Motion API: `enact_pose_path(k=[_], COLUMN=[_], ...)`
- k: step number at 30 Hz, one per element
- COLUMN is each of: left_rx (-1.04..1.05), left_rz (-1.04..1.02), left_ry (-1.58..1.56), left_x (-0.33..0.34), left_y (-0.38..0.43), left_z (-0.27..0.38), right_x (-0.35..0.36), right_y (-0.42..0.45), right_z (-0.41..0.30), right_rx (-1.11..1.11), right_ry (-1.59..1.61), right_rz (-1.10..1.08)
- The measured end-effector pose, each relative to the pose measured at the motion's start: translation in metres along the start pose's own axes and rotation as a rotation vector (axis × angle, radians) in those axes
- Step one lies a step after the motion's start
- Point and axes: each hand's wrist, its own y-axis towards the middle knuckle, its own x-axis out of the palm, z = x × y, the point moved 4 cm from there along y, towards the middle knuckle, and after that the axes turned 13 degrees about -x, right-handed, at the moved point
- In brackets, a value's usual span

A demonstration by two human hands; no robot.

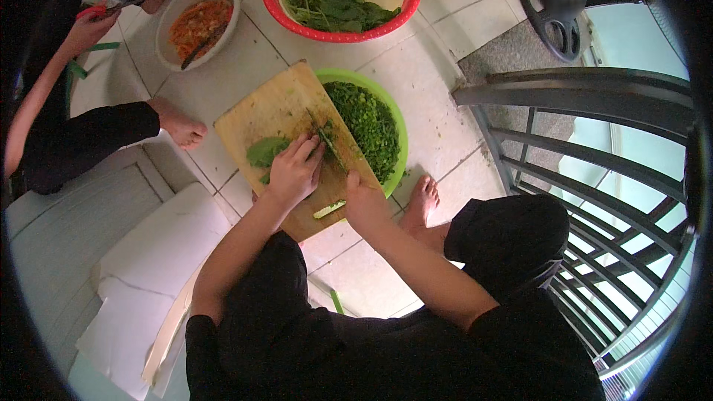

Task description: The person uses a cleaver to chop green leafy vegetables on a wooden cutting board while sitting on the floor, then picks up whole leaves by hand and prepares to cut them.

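A wooden cutting board lies tilted, with its right edge over a green basin of chopped greens. My right hand grips a knife, its blade pointing away across the board; the handle is mostly hidden in the fist. My left hand presses down on the board just left of the blade, fingers bent over leafy greens. Some of the leaves are hidden beneath that hand. Small green scraps cling to the board around the blade.
A red-rimmed basin of whole leafy greens stands beyond the board. A white bowl holds shredded orange food and a dark utensil. At the left, another person's hands hold red-handled scissors. A dark metal railing stands at the right.
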Motion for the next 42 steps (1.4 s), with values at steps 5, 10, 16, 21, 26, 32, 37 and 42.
enact_pose_path(k=[5,10,16,21,26,32,37,42], left_rx=[0.002,-0.026,-0.012,-0.018,-0.041,-0.082,-0.020,-0.014], left_rz=[0.008,-0.025,0.006,0.029,-0.009,0.035,0.103,0.066], left_ry=[0.014,-0.013,-0.024,-0.057,-0.082,-0.118,-0.123,-0.099], left_x=[-0.002,0.000,0.002,0.004,0.001,0.006,0.005,0.001], left_y=[-0.002,-0.001,-0.009,-0.011,-0.001,-0.009,-0.010,-0.010], left_z=[-0.006,-0.003,-0.009,-0.011,-0.003,-0.017,-0.013,-0.012], right_x=[-0.010,-0.021,-0.022,-0.015,0.004,0.004,-0.014,-0.015], right_y=[-0.015,-0.023,-0.030,-0.028,0.000,-0.022,-0.028,-0.027], right_z=[0.002,0.002,-0.013,-0.013,-0.004,0.011,-0.007,-0.021], right_rx=[-0.057,-0.114,-0.119,-0.141,-0.278,-0.282,-0.158,-0.143], right_ry=[-0.051,-0.177,-0.214,-0.234,-0.141,-0.215,-0.231,-0.259], right_rz=[-0.093,-0.160,-0.259,-0.240,0.029,0.009,-0.148,-0.259])
